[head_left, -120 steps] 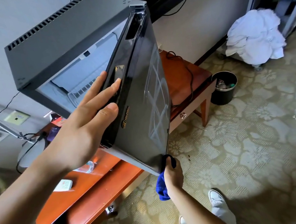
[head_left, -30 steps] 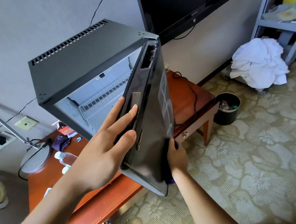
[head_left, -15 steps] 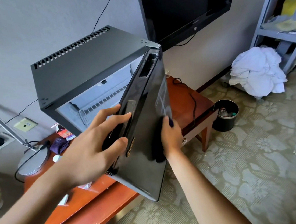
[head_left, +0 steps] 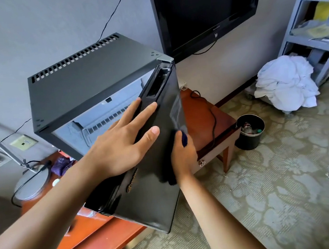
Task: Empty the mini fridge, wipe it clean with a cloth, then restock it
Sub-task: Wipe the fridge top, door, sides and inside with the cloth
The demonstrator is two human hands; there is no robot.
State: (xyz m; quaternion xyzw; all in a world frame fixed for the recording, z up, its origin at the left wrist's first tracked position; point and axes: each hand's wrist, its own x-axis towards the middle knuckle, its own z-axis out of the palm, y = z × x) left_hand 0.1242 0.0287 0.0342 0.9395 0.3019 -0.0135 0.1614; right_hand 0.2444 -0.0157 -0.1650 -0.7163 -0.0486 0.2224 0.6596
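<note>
The dark grey mini fridge (head_left: 93, 77) stands on a reddish wooden desk (head_left: 95, 245) with its glossy black door (head_left: 153, 196) swung partly open toward me. Inside I see a pale wall and a wire shelf (head_left: 106, 120); no items show. My left hand (head_left: 121, 147) lies flat on the door's edge, fingers spread, holding it steady. My right hand (head_left: 183, 154) presses a dark blue cloth (head_left: 184, 137) against the door's outer face, about halfway up. Most of the cloth is hidden behind the hand.
A lamp base (head_left: 31, 183), a purple wrapper (head_left: 61, 165) and wall sockets (head_left: 22, 142) sit left of the fridge. A wall TV (head_left: 204, 8) hangs behind. On the patterned carpet are a black bin (head_left: 250, 131), a white linen heap (head_left: 286, 83) and a grey cart (head_left: 315, 27).
My right hand has slid the cloth up the door's outer face from its bottom corner to mid-height. My left hand has shifted higher along the door's edge.
</note>
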